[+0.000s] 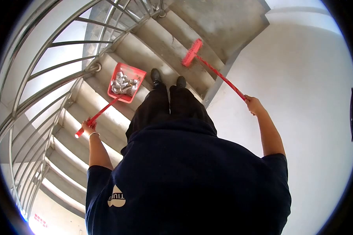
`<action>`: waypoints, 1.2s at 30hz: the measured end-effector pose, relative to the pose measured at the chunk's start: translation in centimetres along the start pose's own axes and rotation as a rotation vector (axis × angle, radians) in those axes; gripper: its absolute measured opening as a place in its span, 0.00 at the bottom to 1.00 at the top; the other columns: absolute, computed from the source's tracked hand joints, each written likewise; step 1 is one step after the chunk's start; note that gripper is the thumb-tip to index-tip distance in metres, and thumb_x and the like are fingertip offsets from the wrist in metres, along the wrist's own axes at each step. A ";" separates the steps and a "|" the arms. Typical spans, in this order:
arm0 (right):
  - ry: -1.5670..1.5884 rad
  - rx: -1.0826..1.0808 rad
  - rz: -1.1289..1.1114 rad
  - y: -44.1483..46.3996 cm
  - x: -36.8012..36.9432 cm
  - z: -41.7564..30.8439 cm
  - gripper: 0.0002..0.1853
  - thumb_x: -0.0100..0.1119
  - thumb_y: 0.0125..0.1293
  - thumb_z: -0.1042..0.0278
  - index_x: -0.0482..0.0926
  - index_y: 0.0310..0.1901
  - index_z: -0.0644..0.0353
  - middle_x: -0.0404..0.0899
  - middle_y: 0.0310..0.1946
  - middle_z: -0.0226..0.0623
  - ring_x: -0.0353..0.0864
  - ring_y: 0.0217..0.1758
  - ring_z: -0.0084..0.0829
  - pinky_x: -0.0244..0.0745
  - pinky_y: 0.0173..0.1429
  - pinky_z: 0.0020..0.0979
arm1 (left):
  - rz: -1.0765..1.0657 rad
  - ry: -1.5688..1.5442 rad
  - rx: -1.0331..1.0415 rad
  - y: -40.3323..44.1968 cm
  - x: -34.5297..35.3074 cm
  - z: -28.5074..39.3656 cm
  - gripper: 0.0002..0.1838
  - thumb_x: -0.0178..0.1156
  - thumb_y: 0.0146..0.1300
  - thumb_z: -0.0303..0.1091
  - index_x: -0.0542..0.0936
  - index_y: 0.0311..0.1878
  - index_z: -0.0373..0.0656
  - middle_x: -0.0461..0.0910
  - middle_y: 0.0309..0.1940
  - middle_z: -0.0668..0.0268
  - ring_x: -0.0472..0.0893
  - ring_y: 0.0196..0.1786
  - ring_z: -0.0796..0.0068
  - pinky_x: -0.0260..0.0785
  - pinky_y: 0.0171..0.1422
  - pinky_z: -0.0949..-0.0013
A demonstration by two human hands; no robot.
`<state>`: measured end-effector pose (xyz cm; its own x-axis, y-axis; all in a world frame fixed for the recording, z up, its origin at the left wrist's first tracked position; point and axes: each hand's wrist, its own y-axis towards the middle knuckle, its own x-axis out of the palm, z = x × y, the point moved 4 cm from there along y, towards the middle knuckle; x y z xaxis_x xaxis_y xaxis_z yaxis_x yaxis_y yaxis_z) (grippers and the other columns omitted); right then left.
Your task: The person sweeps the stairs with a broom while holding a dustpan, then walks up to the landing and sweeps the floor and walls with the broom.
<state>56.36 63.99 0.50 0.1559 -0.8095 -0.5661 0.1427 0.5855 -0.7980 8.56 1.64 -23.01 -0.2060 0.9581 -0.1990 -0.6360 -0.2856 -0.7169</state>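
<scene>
My left hand is closed around the handle of a red dustpan, near the handle's end. Crumpled silvery and grey litter lies inside the pan, which is held over the steps to the left of my feet. In my right hand is the upper end of a long red broom handle. The broom reaches away from me, its red bristled head at the steps beyond my shoes. Whether the bristles touch the step I cannot tell.
Concrete stairs run under and around me, with a landing at the top of the view. A metal railing lines the left side. The white wall stands close on the right. My dark shoes are on a step.
</scene>
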 end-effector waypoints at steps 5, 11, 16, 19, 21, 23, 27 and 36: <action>0.268 -0.080 -0.110 2.9 2.6 -2.4 0.19 0.43 0.65 0.55 0.71 0.56 0.46 0.65 0.13 0.32 0.63 0.10 0.25 0.59 0.13 0.29 | 0.051 0.012 0.003 -0.4 0.6 0.5 0.15 0.48 0.58 0.41 0.69 0.42 0.40 0.79 0.37 0.57 0.78 0.23 0.66 0.73 0.28 0.66; -0.308 -0.298 0.296 6.5 0.9 -9.8 0.17 0.41 0.64 0.57 0.71 0.53 0.46 0.77 0.41 0.43 0.75 0.46 0.46 0.70 0.46 0.46 | 0.079 -0.037 -0.059 0.0 0.5 1.1 0.10 0.46 0.61 0.40 0.66 0.36 0.43 0.78 0.37 0.55 0.77 0.22 0.63 0.72 0.27 0.66; -0.459 -0.214 0.247 3.7 1.7 -8.1 0.21 0.39 0.65 0.56 0.61 0.61 0.38 0.78 0.37 0.46 0.78 0.40 0.46 0.71 0.44 0.44 | 0.068 -0.051 -0.044 -0.5 0.1 1.0 0.08 0.47 0.60 0.39 0.67 0.36 0.45 0.79 0.37 0.56 0.78 0.23 0.63 0.73 0.27 0.66; -0.434 -0.232 0.216 3.7 2.4 -7.1 0.22 0.40 0.65 0.56 0.60 0.62 0.38 0.78 0.38 0.47 0.78 0.41 0.45 0.71 0.45 0.44 | 0.104 -0.038 -0.012 -1.1 0.5 1.5 0.08 0.47 0.59 0.39 0.67 0.35 0.45 0.79 0.36 0.57 0.78 0.23 0.63 0.72 0.26 0.68; -0.358 -0.280 0.235 5.3 2.3 -6.3 0.22 0.42 0.64 0.56 0.62 0.61 0.38 0.78 0.40 0.45 0.77 0.44 0.44 0.71 0.46 0.43 | 0.128 -0.032 -0.009 -1.1 0.6 1.4 0.10 0.48 0.59 0.40 0.69 0.36 0.44 0.80 0.35 0.58 0.78 0.22 0.65 0.72 0.25 0.70; -0.250 -0.351 0.193 8.3 1.9 -5.3 0.20 0.43 0.64 0.56 0.65 0.59 0.39 0.77 0.42 0.42 0.76 0.46 0.43 0.71 0.48 0.42 | 0.184 0.022 -0.021 -1.4 0.9 1.9 0.13 0.48 0.59 0.42 0.72 0.38 0.42 0.80 0.35 0.59 0.77 0.21 0.68 0.71 0.24 0.72; -0.364 -0.245 0.248 6.3 0.6 -7.9 0.20 0.42 0.64 0.57 0.66 0.59 0.39 0.77 0.41 0.42 0.77 0.45 0.42 0.71 0.47 0.42 | 0.151 0.009 -0.066 -0.7 0.0 1.5 0.15 0.48 0.58 0.44 0.73 0.39 0.42 0.80 0.36 0.61 0.77 0.20 0.70 0.71 0.24 0.72; -0.314 -0.329 0.257 7.0 3.8 -9.4 0.20 0.42 0.64 0.57 0.65 0.59 0.40 0.77 0.42 0.44 0.76 0.45 0.44 0.71 0.47 0.44 | 0.155 0.008 0.000 -0.3 -0.2 1.8 0.15 0.47 0.59 0.44 0.72 0.40 0.42 0.80 0.35 0.62 0.77 0.21 0.70 0.70 0.24 0.71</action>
<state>48.80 64.62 -9.15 0.4383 -0.5597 -0.7033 -0.2454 0.6782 -0.6927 7.42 1.52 -21.57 -0.2955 0.9027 -0.3127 -0.5972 -0.4301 -0.6771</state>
